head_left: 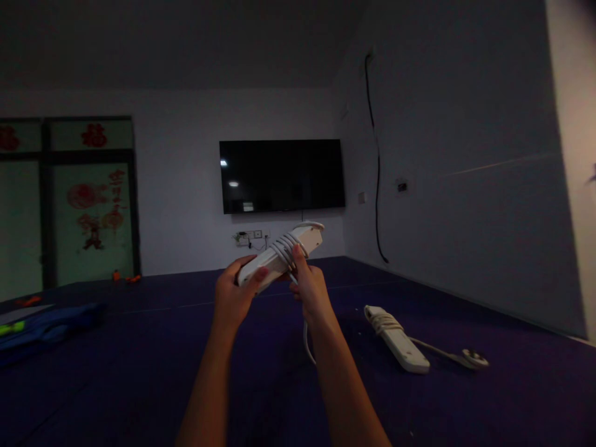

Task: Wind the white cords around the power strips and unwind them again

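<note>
Raised in front of me is a white power strip (256,266), tilted with its right end higher. Several turns of its white cord (285,248) wrap around it near the right end. My left hand (233,292) grips the lower left end, thumb on top. My right hand (309,279) is closed at the wrapped part, its thumb pressed on the coils. A loose length of cord hangs below my right wrist. To the right, a second white power strip (401,344) lies on the dark blue surface with cord wound round one end and its plug (474,357) beside it.
The dark blue surface (153,366) stretches to the walls. Blue folded cloth (60,323) lies at the left, with small orange things (133,279) farther back. A television (282,177) hangs on the far wall above sockets (254,234). A black cable (378,167) dangles down the right wall.
</note>
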Demonstrator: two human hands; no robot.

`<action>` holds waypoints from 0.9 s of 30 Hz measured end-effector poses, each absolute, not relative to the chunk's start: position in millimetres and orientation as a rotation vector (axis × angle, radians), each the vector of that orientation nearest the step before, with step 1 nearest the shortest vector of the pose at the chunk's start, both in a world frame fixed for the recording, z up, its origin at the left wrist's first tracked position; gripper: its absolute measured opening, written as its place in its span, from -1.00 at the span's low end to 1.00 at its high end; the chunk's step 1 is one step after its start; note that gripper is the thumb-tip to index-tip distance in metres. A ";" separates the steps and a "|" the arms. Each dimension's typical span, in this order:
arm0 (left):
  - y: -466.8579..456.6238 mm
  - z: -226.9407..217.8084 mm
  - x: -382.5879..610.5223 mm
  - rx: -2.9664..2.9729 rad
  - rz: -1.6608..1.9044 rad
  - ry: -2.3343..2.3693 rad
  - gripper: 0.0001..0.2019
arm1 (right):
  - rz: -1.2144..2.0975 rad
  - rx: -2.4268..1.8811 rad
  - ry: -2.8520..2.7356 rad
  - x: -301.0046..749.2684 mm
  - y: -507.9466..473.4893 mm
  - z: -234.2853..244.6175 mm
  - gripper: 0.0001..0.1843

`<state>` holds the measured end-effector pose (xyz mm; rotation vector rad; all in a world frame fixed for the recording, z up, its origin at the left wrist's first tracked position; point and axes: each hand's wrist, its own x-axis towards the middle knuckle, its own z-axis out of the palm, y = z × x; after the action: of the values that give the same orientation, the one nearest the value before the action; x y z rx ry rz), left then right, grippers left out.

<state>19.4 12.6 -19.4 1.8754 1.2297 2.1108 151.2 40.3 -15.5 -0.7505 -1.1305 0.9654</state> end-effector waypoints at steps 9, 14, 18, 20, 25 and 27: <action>2.4 -12.7 21.5 1.118 1.459 0.866 -0.38 | 0.952 -0.714 -1.189 151.0 43.2 -17.3 -0.37; 1.5 -9.2 25.3 0.984 1.582 0.746 -0.66 | 0.953 -0.698 -1.237 147.8 44.5 -18.3 -0.36; 1.9 -8.1 28.1 0.935 1.646 0.706 -0.78 | 0.958 -0.711 -1.269 146.4 44.7 -18.3 -0.35; 2.2 -8.2 29.3 0.918 1.702 0.700 -0.81 | 0.950 -0.723 -1.288 147.0 43.4 -17.7 -0.34; 5.5 -9.4 30.0 0.930 1.862 0.681 -0.82 | 0.933 -0.829 -1.373 152.0 39.9 -15.4 -0.25; 7.0 -10.2 29.6 0.941 1.916 0.701 -0.80 | 0.944 -0.870 -1.401 154.3 38.9 -14.6 -0.22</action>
<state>29.6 7.0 -10.2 0.9412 0.7013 1.9160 154.3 38.9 -14.6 -0.8704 -1.4015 0.9435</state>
